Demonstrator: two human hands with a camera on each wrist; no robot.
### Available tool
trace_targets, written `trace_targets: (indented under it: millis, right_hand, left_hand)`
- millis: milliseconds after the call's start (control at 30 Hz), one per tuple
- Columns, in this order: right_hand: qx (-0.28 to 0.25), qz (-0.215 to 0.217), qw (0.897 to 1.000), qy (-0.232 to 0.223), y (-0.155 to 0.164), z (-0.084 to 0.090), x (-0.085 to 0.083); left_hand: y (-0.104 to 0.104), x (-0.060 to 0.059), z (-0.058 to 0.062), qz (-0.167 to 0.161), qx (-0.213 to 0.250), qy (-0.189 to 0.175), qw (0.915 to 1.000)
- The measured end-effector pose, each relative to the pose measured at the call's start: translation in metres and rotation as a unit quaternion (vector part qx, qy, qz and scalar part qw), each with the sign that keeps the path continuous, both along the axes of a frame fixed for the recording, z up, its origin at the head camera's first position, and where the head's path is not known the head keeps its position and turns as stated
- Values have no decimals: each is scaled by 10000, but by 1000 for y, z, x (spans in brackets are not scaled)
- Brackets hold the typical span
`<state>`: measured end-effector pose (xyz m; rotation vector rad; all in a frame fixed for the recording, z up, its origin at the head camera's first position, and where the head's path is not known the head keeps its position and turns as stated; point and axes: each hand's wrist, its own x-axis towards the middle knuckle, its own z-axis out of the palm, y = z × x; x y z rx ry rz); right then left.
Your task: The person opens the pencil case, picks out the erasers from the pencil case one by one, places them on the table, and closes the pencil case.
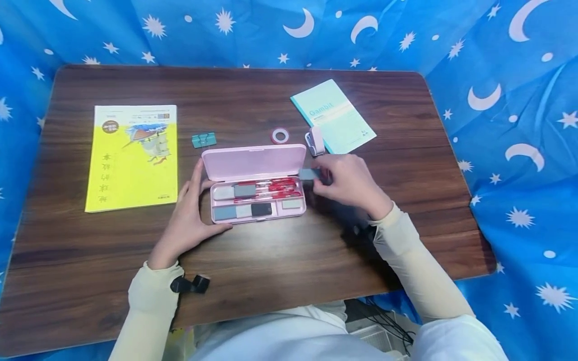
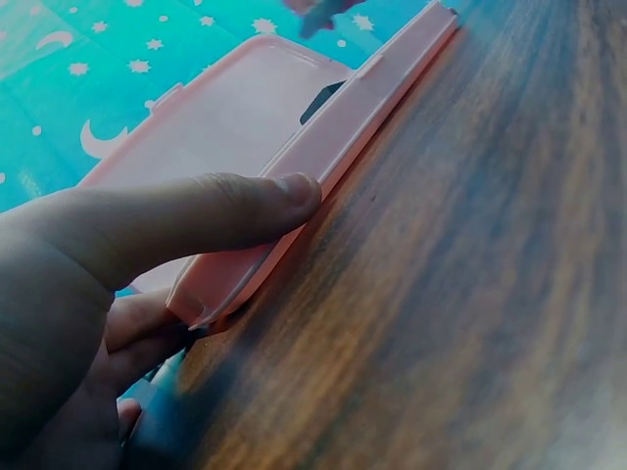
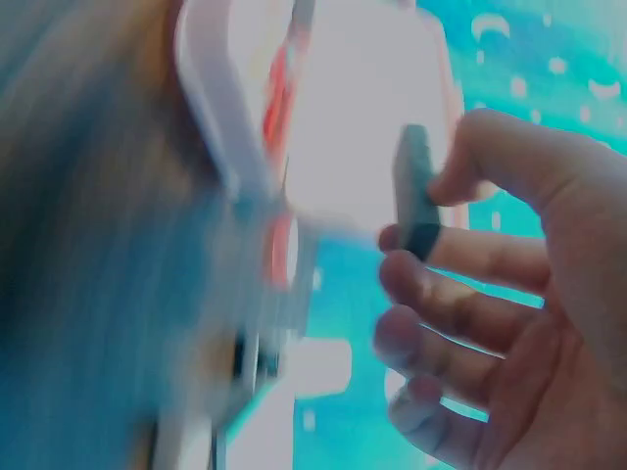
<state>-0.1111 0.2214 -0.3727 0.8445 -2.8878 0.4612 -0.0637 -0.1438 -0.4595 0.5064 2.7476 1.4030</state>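
A pink pencil case (image 1: 257, 164) lies on the table with its lid raised. Inside its back section are red pens (image 1: 282, 188) and a grey-and-white block (image 1: 244, 190); the front section has a grey, white and black block (image 1: 244, 210) and a small pale block (image 1: 291, 204). My left hand (image 1: 185, 220) holds the case's left end, with the thumb (image 2: 289, 196) on the front edge and fingers behind. Just right of the lid, my right hand (image 1: 349, 183) pinches a grey block (image 3: 416, 181), like an eraser, between thumb and index finger.
Behind the case are a teal binder clip (image 1: 204, 140), a roll of tape (image 1: 280, 135) and a pale small stapler-like item (image 1: 316, 140) touching a mint notebook (image 1: 338, 118). A yellow book (image 1: 131, 170) lies at left. Blue starred cloth (image 1: 253, 30) hangs around the table.
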Motion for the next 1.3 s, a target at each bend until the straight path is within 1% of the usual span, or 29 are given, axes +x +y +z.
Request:
trace_targets:
  millis: [133, 200, 300, 400, 500, 700, 800, 867, 1000, 1067, 1167, 1233, 1300]
  right_hand:
    - [476, -252, 9983, -212, 7, -8, -9]
    - [707, -277, 9965, -336, 4, -15, -11]
    - [968, -202, 9941, -455, 0, -24, -13]
    - [1175, -153, 9921, -408, -4, -30, -12]
    - [1301, -141, 9909, -325, -6, -32, -10]
    - [1406, -183, 9898, -137, -9, -35, -7]
    - [1314, -208, 9911, -50, -8, -34, -5]
    - [1195, -232, 9926, 34, -7, -30, -4]
    - [742, -270, 9965, 291, -12, -18, 5]
    - [400, -70, 9986, 342, -23, -14, 12]
    - [-18, 442, 9987, 235, -46, -15, 20]
    - [-173, 702, 9973, 100, -63, -19, 22]
    - [-229, 755, 9969, 38, -77, -24, 21]
  left_hand:
    - [-14, -1, 6, 76, -112, 29, 9999]
    - [-18, -2, 7, 70, -158, 50, 9998]
    - [-19, -3, 7, -12, -215, 115, 9997]
    - [-17, -4, 5, -99, -254, 230, 9994]
    - [-16, -3, 5, -119, -231, 306, 9992]
    - [-16, 0, 5, -85, -202, 279, 9994]
    - [-16, 0, 4, -80, -190, 283, 9994]
    - [-15, 0, 3, -74, -188, 280, 9994]
    - [-12, -1, 2, -88, -188, 246, 9995]
    - [-10, -2, 1, -111, -172, 208, 9996]
    - [-8, -3, 0, -134, -109, 196, 9997]
    - [-6, -3, 0, -140, -56, 220, 9996]
    - [-2, -4, -2, -136, -7, 255, 9996]
